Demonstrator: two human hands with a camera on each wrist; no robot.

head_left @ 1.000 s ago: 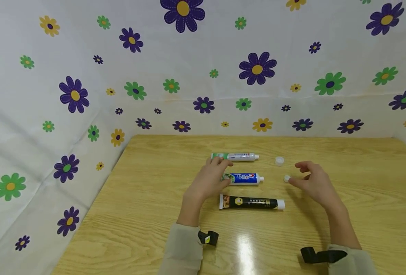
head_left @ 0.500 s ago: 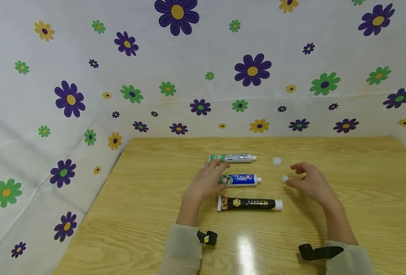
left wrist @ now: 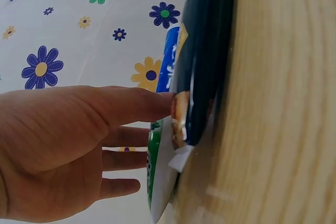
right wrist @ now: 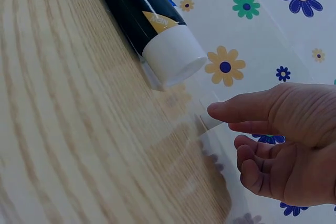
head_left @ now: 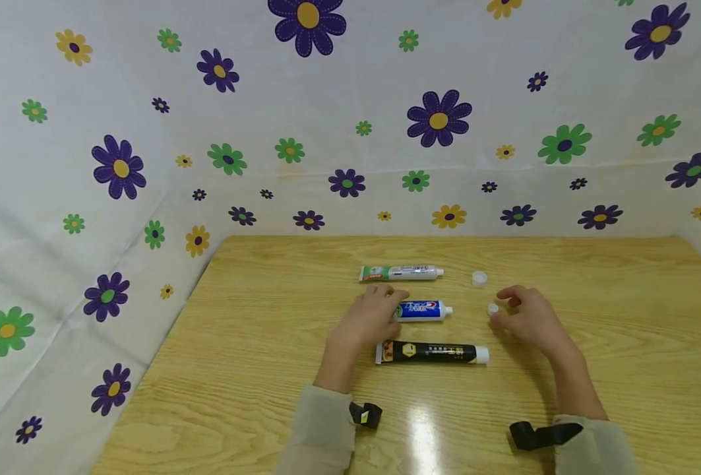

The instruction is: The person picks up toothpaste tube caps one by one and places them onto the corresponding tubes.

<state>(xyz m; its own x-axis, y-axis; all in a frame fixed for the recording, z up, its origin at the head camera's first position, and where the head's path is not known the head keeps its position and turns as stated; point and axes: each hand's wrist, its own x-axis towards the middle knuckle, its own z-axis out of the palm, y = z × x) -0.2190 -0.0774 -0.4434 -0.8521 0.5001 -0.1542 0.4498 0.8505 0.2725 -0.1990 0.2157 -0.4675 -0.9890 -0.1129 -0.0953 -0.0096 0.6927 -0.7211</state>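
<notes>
My left hand [head_left: 366, 318] is over the left end of a blue toothpaste tube [head_left: 423, 310], hiding that end. In the left wrist view its fingers [left wrist: 123, 161] are fairly straight, with the thumb in front near the tubes; firm contact is unclear. The blue tube lies uncapped, its white nozzle to the right. Beside a small white cap [head_left: 492, 309], my right hand [head_left: 528, 320] holds thumb and forefinger apart around it, the other fingers loosely curled. In the right wrist view the cap [right wrist: 210, 121] shows partly behind the thumb tip.
Farther back lie a green-and-white toothpaste tube [head_left: 402, 272], uncapped, and a clear white cap [head_left: 479, 279]. Nearer the person is a black toothpaste tube [head_left: 430, 352] with its white cap on. A flowered cloth [head_left: 326, 119] backs the wooden table [head_left: 237, 343].
My left hand has shifted right and slightly nearer the person, away from the green-and-white tube and further over the blue one. My right forefinger and thumb have moved slightly left, closer about the small cap.
</notes>
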